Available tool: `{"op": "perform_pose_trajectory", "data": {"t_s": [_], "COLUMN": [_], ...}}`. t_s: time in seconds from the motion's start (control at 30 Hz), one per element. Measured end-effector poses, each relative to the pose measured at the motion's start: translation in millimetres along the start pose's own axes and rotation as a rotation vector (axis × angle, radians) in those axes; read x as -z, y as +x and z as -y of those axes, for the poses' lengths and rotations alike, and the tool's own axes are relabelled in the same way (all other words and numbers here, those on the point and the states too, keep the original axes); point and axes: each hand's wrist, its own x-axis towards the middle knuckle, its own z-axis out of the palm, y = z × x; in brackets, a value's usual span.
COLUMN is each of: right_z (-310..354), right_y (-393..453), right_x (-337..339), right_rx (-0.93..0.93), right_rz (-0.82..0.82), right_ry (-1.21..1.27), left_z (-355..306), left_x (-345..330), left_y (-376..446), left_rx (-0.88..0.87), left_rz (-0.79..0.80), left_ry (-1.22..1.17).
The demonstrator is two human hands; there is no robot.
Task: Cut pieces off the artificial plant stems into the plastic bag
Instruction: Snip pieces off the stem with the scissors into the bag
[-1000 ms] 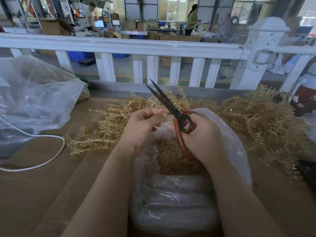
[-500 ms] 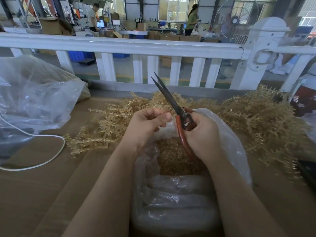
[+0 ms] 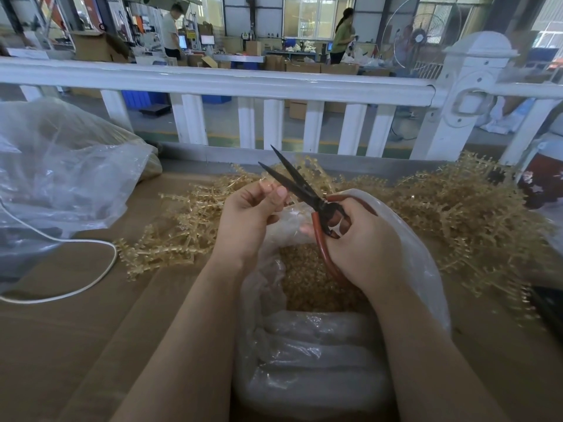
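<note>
My right hand (image 3: 362, 242) grips red-handled scissors (image 3: 304, 193) whose dark blades stand spread, pointing up and left. My left hand (image 3: 253, 214) pinches a short golden stem piece (image 3: 268, 185) right beside the blades, above the bag's mouth. The clear plastic bag (image 3: 420, 269) sits open between my forearms, and a heap of cut golden pieces (image 3: 307, 281) lies inside it. Golden artificial plant stems are piled on the brown table to the right (image 3: 463, 214) and spread out to the left (image 3: 176, 236).
A large crumpled clear bag (image 3: 67, 178) fills the left side, with a white cord (image 3: 91, 275) looping in front of it. A white railing (image 3: 243, 83) runs along the table's far edge. A dark object (image 3: 548, 303) lies at the right edge. People stand far behind.
The scissor blades were spread, came together half a second ago, and are spread again now. My left hand has lifted slightly, still pinching the stem by the blades.
</note>
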Motion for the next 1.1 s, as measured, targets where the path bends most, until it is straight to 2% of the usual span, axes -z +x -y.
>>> {"op": "perform_pose_trajectory", "data": {"t_s": [0.43, 1.1], "right_z": [2.6, -6.9], "right_y": [1.8, 0.4], "right_x": [7.4, -1.2], "right_rx": [0.025, 0.109], "right_rz": [0.054, -0.09], "right_ry": [-0.084, -0.049], "left_z": [1.9, -1.0], "left_x": [1.9, 1.1], "left_y": [2.5, 0.9], "left_rx": [0.022, 0.002], "left_rz": [0.016, 0.052], "left_ry": [0.012, -0.003]}}
